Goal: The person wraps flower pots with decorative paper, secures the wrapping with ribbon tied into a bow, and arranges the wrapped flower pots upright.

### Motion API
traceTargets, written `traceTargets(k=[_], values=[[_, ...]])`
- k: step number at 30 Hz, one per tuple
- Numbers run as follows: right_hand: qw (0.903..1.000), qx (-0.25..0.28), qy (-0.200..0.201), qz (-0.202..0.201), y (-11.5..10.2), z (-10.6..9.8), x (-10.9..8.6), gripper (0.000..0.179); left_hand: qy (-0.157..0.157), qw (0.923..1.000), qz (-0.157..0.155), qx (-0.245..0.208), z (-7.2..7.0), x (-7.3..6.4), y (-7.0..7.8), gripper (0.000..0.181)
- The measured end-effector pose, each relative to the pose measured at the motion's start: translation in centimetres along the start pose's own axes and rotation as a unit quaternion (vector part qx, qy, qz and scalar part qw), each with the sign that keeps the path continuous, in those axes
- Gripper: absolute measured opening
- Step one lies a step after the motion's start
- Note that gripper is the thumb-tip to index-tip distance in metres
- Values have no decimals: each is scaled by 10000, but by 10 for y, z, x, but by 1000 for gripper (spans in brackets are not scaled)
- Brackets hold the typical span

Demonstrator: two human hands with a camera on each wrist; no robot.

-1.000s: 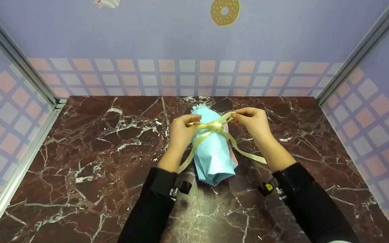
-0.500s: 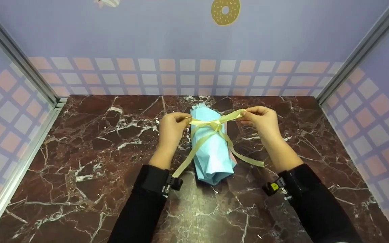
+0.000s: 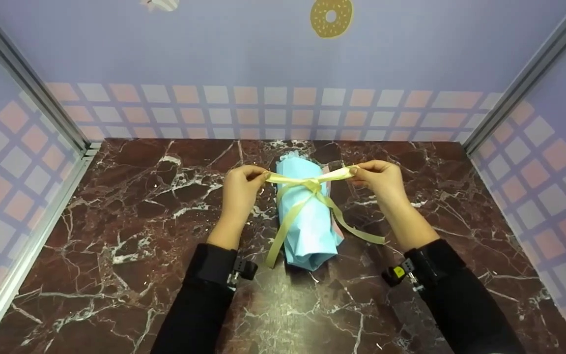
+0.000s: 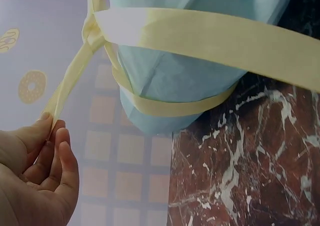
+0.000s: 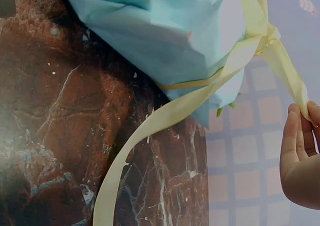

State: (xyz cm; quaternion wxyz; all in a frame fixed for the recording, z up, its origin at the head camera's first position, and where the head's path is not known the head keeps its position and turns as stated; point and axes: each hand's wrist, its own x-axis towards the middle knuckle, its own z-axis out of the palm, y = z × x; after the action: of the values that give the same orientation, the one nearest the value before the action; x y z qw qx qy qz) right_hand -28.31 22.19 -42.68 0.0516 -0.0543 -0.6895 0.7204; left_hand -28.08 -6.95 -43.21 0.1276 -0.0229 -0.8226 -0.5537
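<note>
A bundle wrapped in light blue paper (image 3: 307, 226) lies on the marble table, a frilly edge at its far end and a little pink at its right side. Around its upper part runs a yellow ribbon (image 3: 314, 185), knotted on top, with two loose tails hanging toward the near side. My left hand (image 3: 240, 191) pinches one ribbon loop left of the knot. On the opposite side, my right hand (image 3: 385, 181) pinches the other loop between thumb and fingers. Both loops are stretched out taut. In the left wrist view, the left hand (image 4: 45, 171) grips the folded ribbon (image 4: 67, 83).
The dark red marble table (image 3: 140, 236) reaches back to a lilac wall (image 3: 189, 44) with a checked band. Side walls (image 3: 563, 147) close it in at left and right. Small green tips (image 5: 225, 109) poke out from the bundle in the right wrist view.
My hands have moved apart, left hand to the left and right hand to the right. The ribbon loops have lengthened and straightened, and the knot looks smaller. The left tail now hangs free.
</note>
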Motion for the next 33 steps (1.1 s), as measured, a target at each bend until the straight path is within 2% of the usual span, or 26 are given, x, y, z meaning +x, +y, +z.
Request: traceTargets(k=[3,8,18,25,29,33], values=[[9999,82,93,17,4,0,1,3,-37,9993,-217,-306,-2,-1,-3,11],[9998,83,130,98,9,3,1,10,-5,9962,-572,-654,-8,-3,-10,14],[9984,371,55,417,13,15,-5,9,41,9926,-687,-1000,-17,-11,-22,14],[9987,395,205,243,11,12,-7,5,234,9911,-751,-1075,-22,-16,-29,15],[9966,742,306,170,12,7,-8,5,296,9910,-740,-1072,-24,-17,-31,14],[9932,1062,364,294,15,2,-8,15,348,9883,-854,-1218,-24,-18,-34,13]])
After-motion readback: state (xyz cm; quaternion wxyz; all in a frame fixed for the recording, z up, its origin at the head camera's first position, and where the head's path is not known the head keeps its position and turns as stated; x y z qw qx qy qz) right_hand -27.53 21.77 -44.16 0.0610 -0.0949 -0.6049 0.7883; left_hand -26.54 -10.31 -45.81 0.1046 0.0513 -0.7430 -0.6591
